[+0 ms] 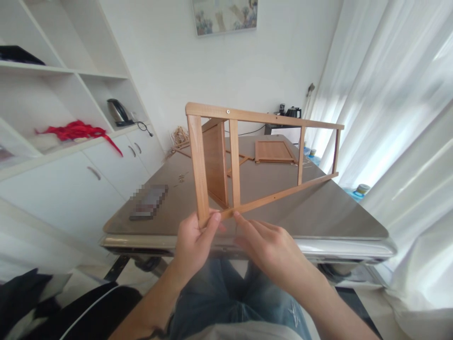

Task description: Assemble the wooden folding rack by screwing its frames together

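Note:
A light-wood ladder-like frame (234, 163) stands on its long edge on the table, with two long rails joined by several crossbars. A flat wooden panel (214, 163) is set behind its near end. My left hand (196, 238) is closed around the lower near corner, thumb on the lower rail. My right hand (265, 241) is closed, its fingertips touching the lower rail below the second crossbar. Whatever those fingers may pinch is hidden. A screw head (228, 112) shows in the upper rail.
On the grey table (283, 212) lie another wooden panel (274, 151), small hardware (181, 178) and a blurred-out flat item (148, 202). White shelves (71, 85) with a kettle (118, 112) and red ribbon (78, 130) stand left. White curtains (389, 94) hang right.

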`<state>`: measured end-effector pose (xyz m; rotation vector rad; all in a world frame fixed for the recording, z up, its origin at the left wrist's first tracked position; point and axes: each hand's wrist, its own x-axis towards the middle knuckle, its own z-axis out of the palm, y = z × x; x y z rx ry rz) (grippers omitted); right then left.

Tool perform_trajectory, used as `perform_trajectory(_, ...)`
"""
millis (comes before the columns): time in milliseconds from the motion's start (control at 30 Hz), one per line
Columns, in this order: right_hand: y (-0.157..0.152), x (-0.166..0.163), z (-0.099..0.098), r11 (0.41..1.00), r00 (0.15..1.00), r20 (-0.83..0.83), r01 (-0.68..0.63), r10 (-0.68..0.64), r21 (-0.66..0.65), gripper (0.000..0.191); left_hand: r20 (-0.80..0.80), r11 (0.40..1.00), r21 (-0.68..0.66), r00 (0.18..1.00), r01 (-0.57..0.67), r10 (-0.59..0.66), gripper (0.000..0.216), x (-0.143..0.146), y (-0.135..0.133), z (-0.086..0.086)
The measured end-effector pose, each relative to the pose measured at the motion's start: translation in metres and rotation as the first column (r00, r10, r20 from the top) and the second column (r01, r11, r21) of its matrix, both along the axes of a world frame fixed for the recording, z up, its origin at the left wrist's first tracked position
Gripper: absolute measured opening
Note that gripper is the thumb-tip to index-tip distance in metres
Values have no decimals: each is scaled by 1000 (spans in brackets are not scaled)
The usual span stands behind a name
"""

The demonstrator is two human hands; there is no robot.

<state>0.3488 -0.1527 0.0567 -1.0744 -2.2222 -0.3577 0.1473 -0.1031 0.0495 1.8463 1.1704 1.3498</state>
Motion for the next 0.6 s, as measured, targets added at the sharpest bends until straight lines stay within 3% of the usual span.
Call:
perform_trajectory(333,6,-24,-10,982,964,-211,178,-162,56,41,4,999,-42,1000,18,-17,30,-5,1,-12)
perform_trajectory(500,14,-26,-6,972,951,-239,220,-196,79,49,68,996,-80,997,28,-23,32,-4,2,-19)
perform_trajectory(600,17,-25,-4,973,946,-239,231,-220,20,52,121,993,-103,992,56,-43,32,-5,2,-25)
